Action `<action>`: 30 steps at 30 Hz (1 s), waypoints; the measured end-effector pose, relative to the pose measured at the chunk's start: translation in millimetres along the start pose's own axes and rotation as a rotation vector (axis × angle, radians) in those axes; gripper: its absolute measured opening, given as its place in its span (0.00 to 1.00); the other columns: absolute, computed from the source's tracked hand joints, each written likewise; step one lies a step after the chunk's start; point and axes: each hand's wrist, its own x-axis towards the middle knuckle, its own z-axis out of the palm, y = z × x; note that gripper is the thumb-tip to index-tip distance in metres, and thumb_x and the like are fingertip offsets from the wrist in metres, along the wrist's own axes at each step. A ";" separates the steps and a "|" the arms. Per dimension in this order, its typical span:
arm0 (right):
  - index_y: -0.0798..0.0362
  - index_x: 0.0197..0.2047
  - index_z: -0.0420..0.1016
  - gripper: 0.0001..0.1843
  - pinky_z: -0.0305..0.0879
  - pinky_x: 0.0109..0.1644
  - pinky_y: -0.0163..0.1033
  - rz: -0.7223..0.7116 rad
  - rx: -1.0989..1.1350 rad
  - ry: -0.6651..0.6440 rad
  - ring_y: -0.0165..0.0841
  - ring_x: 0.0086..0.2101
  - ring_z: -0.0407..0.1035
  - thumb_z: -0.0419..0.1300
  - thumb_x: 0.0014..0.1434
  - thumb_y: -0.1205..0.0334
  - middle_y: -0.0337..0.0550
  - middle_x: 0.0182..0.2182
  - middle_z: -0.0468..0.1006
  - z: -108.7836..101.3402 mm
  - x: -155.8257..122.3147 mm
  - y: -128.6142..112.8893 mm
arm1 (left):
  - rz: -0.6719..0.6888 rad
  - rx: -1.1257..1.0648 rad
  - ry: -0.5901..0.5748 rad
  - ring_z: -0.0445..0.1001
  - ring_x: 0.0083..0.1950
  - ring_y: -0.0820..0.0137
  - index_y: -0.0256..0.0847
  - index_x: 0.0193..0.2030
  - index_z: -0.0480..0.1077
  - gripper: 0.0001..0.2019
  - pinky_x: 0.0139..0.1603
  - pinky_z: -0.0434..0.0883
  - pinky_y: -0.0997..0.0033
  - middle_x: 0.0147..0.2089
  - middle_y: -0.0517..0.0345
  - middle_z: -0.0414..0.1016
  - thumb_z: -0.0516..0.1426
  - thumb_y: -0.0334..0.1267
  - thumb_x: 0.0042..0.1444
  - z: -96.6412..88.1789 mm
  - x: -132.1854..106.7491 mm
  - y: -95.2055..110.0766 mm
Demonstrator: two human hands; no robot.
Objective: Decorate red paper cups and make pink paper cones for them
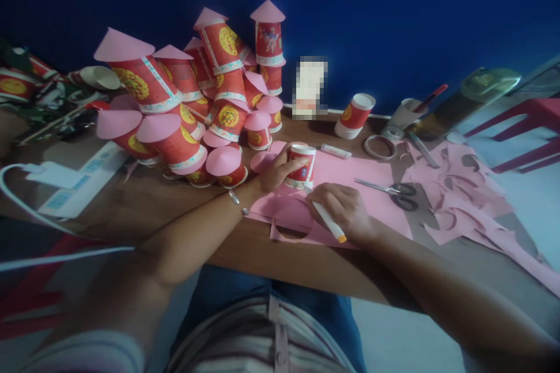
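**Pink paper, one red cup, two busy hands**

Pink paper sheet (350,172) lies on the brown desk (144,198), a little right of the middle of the frame. On its upper left part stands a red paper cup (301,164), mouth down. The left hand (273,173) has its grip closed around the side of this cup, with the thumb on the front. Just below and to the right, the right hand (347,210) rests on the sheet. Its grip is closed on a white pen (327,220), and the tip touches the paper at the foot of the cup. A round hole (292,227) is cut in the sheet near the lower edge.

To the right of the hands lie scissors (394,191), and further right are pink scraps (464,198). In the upper left of the frame is a pile of cups (210,99) with pink cone tops. A tape roll (380,147) lies above the scissors.
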 end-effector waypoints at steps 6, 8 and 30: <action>0.55 0.43 0.70 0.04 0.66 0.33 0.35 0.008 0.016 0.000 0.31 0.29 0.73 0.59 0.66 0.72 0.42 0.30 0.78 1.4 -1.3 0.5 | -0.048 -0.017 -0.001 0.74 0.43 0.69 0.41 0.50 0.65 0.24 0.47 0.72 0.65 0.42 0.59 0.73 0.67 0.48 0.52 2.0 -2.3 1.5; 0.55 0.44 0.71 0.05 0.66 0.33 0.35 0.011 0.024 -0.004 0.31 0.30 0.73 0.59 0.66 0.72 0.42 0.30 0.78 1.5 -1.6 0.7 | -0.051 -0.025 -0.007 0.73 0.41 0.70 0.41 0.49 0.65 0.23 0.47 0.72 0.66 0.40 0.60 0.73 0.67 0.48 0.53 1.6 -2.3 1.0; 0.54 0.44 0.70 0.03 0.65 0.33 0.36 0.013 -0.019 -0.014 0.32 0.30 0.73 0.58 0.68 0.71 0.43 0.30 0.78 2.3 -1.9 4.9 | -0.055 0.022 -0.007 0.73 0.41 0.70 0.40 0.48 0.65 0.22 0.41 0.73 0.68 0.40 0.59 0.72 0.66 0.48 0.54 3.2 -3.8 5.8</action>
